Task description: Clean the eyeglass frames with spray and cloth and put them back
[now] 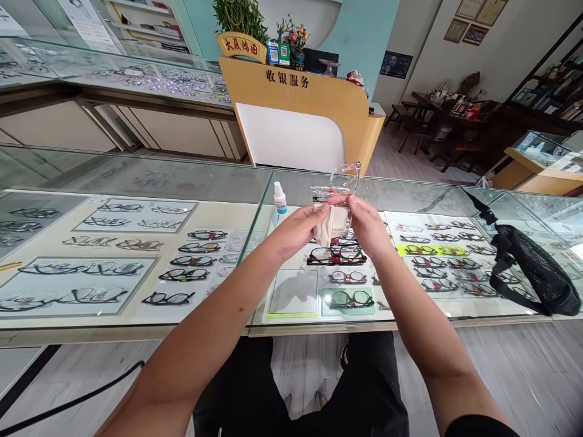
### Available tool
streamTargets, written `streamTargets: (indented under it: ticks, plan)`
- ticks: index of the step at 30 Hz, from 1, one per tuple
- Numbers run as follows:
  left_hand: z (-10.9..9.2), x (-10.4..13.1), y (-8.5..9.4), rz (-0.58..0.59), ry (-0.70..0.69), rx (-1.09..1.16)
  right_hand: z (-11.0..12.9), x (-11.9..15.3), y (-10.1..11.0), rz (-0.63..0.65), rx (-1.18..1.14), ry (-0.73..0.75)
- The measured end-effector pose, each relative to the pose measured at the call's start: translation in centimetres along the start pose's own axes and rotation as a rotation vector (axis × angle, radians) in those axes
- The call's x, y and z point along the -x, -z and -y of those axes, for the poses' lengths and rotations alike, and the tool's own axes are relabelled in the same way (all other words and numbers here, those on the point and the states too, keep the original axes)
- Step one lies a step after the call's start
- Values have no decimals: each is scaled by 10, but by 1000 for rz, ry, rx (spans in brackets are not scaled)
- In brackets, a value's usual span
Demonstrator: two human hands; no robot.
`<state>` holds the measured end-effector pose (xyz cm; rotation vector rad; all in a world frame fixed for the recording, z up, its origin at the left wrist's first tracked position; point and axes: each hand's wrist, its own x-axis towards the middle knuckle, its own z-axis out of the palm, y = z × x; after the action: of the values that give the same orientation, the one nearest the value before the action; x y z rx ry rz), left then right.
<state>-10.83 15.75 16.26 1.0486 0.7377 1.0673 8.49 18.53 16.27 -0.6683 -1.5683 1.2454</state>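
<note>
Above the glass counter, both hands are together at a pair of clear-framed glasses (345, 179), whose temples point up and away. My left hand (304, 229) is closed on a pale cloth (328, 224), which is bunched against the lower part of the glasses and hangs down. The fingers of my right hand (367, 226) pinch the right side of the frame. The cloth and fingers hide much of the lenses. A white spray bottle (280, 199) with a blue label stands on the counter just left of the hands.
Rows of glasses (186, 261) lie inside the glass counter (136, 332). A black mesh bag (537, 267) with straps rests on its right side. Beyond stands a wooden reception desk (296, 91) with plants, and a dark table (449, 108) is at the back right.
</note>
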Motion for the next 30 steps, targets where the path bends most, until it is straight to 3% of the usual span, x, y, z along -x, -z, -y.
streamTargets:
  ticks: [13,21,30]
  plan:
    - [-5,1,0,45,83,198,-8,-1,6,-6,31,22]
    - [-1,2,6,141,111,269,-8,-1,6,-41,13,-42]
    - [2,-1,-3,47,-6,170,0,1,0,0,57,69]
